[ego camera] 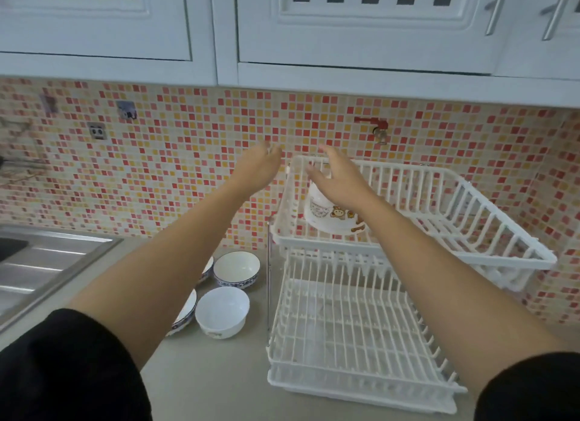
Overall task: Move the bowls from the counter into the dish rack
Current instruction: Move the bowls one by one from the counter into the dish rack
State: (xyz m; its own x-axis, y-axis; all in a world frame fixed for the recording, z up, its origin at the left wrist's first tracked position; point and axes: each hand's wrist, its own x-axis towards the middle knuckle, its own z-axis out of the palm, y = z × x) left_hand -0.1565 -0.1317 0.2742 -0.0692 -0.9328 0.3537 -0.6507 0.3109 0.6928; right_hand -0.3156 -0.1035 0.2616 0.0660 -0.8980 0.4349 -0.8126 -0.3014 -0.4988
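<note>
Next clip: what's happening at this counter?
A person is loading bowls into a white two-tier dish rack. One cartoon-print bowl already sits in the top tier. Both hands are raised and empty: left hand beside the rack, right hand over that bowl. Four bowls remain on the counter.

No words, numbers or brand names can be read. The white bowl (332,215) lying in the upper tier of the dish rack (439,232) carries a cartoon monkey print and a band of small dark marks that may be lettering, but they are too blurred to make out.
</note>
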